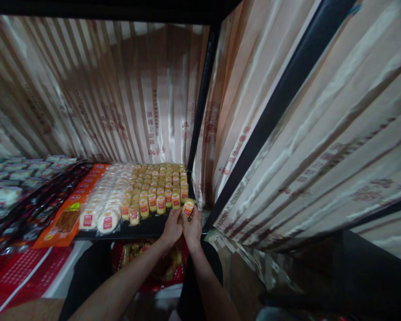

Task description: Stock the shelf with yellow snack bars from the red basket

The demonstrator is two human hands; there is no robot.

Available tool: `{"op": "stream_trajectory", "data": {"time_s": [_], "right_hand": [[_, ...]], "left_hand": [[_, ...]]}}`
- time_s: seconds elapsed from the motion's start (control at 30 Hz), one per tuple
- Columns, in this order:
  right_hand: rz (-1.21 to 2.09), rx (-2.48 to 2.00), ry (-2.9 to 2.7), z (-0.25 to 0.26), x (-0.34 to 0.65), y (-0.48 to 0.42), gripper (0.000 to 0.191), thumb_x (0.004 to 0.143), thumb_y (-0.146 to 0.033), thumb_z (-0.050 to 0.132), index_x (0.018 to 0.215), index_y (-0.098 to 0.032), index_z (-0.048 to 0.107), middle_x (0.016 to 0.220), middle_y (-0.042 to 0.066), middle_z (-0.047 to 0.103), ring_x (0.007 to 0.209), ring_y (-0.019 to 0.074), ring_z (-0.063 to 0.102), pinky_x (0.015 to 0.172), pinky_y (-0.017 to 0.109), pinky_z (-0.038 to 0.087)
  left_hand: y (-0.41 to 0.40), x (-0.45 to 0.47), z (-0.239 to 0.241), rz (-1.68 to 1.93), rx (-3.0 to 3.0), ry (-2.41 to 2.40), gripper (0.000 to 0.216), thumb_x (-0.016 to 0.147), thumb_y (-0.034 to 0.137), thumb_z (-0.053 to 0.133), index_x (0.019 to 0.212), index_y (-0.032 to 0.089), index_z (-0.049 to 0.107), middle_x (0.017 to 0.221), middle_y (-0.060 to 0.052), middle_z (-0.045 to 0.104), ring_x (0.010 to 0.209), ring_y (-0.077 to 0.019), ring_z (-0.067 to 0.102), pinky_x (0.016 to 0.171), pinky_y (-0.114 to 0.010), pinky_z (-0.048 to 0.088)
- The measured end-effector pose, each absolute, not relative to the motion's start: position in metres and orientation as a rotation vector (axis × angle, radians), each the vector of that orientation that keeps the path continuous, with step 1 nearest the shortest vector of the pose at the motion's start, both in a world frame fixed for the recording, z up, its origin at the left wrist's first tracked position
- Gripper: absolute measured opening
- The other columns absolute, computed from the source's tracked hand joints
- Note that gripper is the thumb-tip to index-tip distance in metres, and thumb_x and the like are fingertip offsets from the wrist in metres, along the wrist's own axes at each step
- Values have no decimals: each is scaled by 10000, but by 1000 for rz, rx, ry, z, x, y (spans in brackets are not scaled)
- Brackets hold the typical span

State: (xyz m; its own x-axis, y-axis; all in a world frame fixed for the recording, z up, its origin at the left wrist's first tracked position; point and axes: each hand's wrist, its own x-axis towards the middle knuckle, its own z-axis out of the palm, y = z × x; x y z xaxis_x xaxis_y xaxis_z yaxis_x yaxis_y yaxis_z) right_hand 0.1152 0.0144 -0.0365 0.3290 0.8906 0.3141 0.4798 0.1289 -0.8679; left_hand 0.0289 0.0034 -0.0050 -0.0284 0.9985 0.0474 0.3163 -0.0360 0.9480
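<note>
**Shelf stock, front right corner: one packet in hand**

Striped sheeting (137,89): glossy, pale brown and cream with red print. It hangs in folds behind the shelf and down the whole right side.

Black frame post (200,102): upright, at the shelf's back right corner, between the two runs of sheeting.

Shelf (147,229): dark, with goods lying in blocks from left to right.

Pale packets (10,178): far left, blurred, kind not clear.

Dark packets (47,196): a slanting band beside the pale ones.

Orange packets (70,214): a narrow strip, with one large pack at the front.

Round white packets (103,209): clear wrap with red labels, stacked in files running front to back.

Yellow block (160,180): small yellow packets with red labels in many close rows, filling the right end of the shelf up to the post.

Red bag (160,267): below the shelf edge, under the arms, with more yellow goods showing inside.

Left hand (173,227): at the shelf's front edge, pressed against the right hand with its fingers curled. I cannot tell whether it grips anything.

Right hand (193,227): closed around the yellow packet (188,207), which it holds upright.

Position of that packet: at the right end of the front row, just beside the last standing packet.

State of the work, as I judge it: the yellow block looks nearly complete, with the back and middle rows full. The front right corner is the place not yet filled, and the stock in the bag suggests more is left over.
</note>
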Motion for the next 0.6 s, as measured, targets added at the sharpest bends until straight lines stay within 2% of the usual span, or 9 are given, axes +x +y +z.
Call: {"op": "stream_trajectory", "data": {"time_s": [0.2, 0.33, 0.6], "right_hand": [[450, -1508, -1231, -41, 114, 30, 519, 802, -336, 452, 1287, -155, 427, 1173, 152, 544, 1017, 241, 556, 874, 380, 436], [441, -1511, -1225, -43, 114, 39, 480, 801, -306, 425, 1252, -147, 460, 1197, 157, 522, 1066, 239, 523, 918, 387, 410], [507, -1512, -1276, -47, 116, 56, 485, 812, -290, 380, 1268, -134, 437, 1184, 162, 539, 1039, 228, 542, 920, 398, 406]], "left_hand": [[16, 31, -5, 1035, 1333, 1544, 466, 727, 5, 427, 1155, 146, 549, 1201, -100, 576, 1110, -179, 524, 1007, -328, 360], [20, 33, -8, 1023, 1321, 1559, 420, 758, 48, 437, 1146, 160, 552, 1181, -91, 594, 1068, -182, 552, 975, -340, 389], [24, 32, -3, 1019, 1305, 1555, 456, 707, -22, 414, 1104, 144, 565, 1159, -92, 597, 955, -145, 584, 936, -289, 409]]}}
